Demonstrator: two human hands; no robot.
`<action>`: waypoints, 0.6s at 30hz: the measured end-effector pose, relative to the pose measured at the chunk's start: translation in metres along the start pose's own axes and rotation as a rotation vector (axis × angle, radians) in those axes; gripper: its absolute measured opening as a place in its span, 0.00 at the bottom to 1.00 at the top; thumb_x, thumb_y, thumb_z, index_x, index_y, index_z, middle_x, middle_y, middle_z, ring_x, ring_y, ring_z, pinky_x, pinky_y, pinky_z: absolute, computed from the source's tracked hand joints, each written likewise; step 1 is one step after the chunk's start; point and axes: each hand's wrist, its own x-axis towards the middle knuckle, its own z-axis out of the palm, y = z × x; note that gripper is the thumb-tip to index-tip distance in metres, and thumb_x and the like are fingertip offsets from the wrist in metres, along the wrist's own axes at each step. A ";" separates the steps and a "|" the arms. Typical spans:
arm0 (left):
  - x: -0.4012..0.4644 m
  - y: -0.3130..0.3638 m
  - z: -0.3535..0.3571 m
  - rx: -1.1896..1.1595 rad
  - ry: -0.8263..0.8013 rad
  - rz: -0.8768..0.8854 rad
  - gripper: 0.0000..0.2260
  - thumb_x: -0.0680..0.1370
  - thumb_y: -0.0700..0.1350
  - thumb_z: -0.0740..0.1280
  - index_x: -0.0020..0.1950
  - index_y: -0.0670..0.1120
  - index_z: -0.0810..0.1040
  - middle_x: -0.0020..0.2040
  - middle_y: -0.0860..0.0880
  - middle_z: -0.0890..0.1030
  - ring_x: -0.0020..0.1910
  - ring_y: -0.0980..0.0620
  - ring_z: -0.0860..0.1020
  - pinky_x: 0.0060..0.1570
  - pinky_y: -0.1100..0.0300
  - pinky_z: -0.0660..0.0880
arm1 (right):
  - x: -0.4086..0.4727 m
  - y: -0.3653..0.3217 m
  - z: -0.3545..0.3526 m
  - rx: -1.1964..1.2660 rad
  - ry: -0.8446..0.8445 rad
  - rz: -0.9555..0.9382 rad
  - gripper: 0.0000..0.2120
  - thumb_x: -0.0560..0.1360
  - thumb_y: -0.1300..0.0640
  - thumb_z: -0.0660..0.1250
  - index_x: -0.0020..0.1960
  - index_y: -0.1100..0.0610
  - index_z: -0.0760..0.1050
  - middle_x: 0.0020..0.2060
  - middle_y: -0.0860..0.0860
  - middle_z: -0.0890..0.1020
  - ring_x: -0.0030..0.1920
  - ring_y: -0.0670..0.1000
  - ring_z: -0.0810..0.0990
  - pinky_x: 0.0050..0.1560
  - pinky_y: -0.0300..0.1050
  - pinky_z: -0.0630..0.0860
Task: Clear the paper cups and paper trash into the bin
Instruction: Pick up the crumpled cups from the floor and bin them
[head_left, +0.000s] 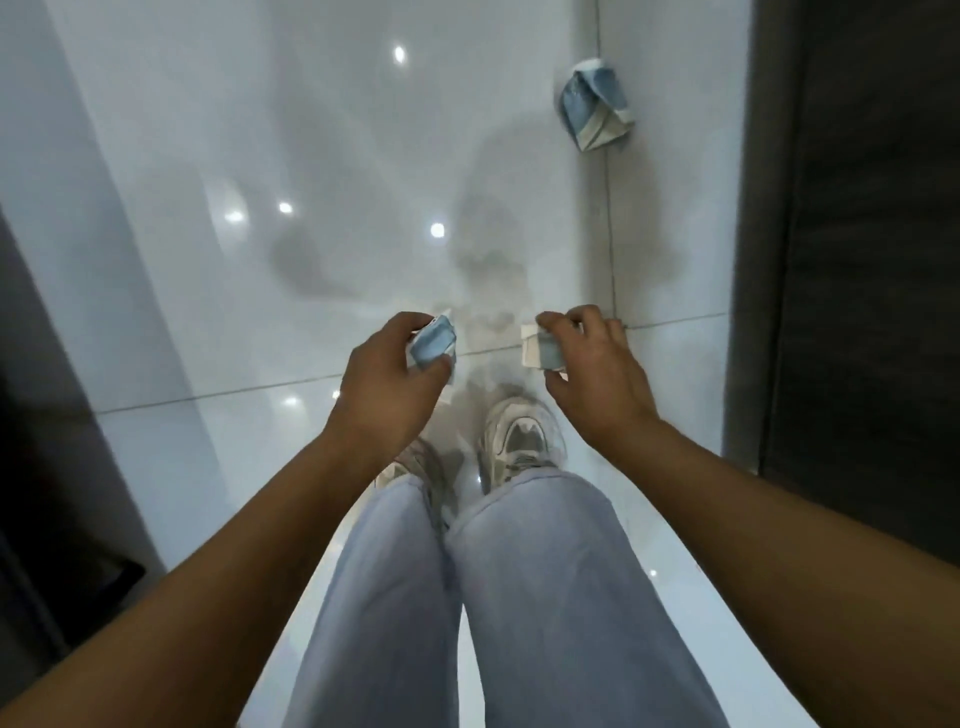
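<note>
My left hand (387, 382) grips a crumpled blue and white paper cup (434, 345) out in front of me, above the floor. My right hand (592, 371) holds a second crushed blue and white paper piece (535, 348), level with the left one. A third crumpled blue paper cup (595, 106) lies on the glossy white floor at the far right, close to the dark wall. No bin is in view.
The white tiled floor (311, 234) is shiny and reflects ceiling lights. A dark wooden door or panel (857, 260) runs along the right. A dark edge (31, 415) borders the left. My legs and sneakers (519, 441) are below the hands.
</note>
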 end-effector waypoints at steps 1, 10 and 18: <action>-0.012 0.014 -0.010 -0.005 0.003 0.004 0.12 0.77 0.42 0.66 0.59 0.48 0.75 0.50 0.52 0.78 0.43 0.56 0.75 0.39 0.71 0.68 | -0.011 -0.010 -0.020 0.024 0.016 -0.008 0.26 0.74 0.61 0.67 0.70 0.50 0.66 0.63 0.52 0.69 0.61 0.56 0.67 0.50 0.49 0.76; -0.137 0.181 -0.154 0.053 -0.010 0.141 0.09 0.77 0.41 0.65 0.56 0.52 0.74 0.45 0.56 0.78 0.40 0.58 0.75 0.36 0.69 0.69 | -0.115 -0.098 -0.263 0.103 0.057 0.011 0.27 0.76 0.56 0.66 0.72 0.46 0.62 0.67 0.49 0.66 0.65 0.52 0.66 0.58 0.46 0.75; -0.212 0.374 -0.297 0.083 0.093 0.279 0.12 0.78 0.41 0.65 0.61 0.45 0.74 0.48 0.51 0.76 0.45 0.53 0.73 0.37 0.66 0.68 | -0.157 -0.185 -0.478 0.088 0.169 -0.059 0.27 0.75 0.59 0.67 0.71 0.49 0.64 0.65 0.53 0.67 0.64 0.56 0.68 0.56 0.52 0.77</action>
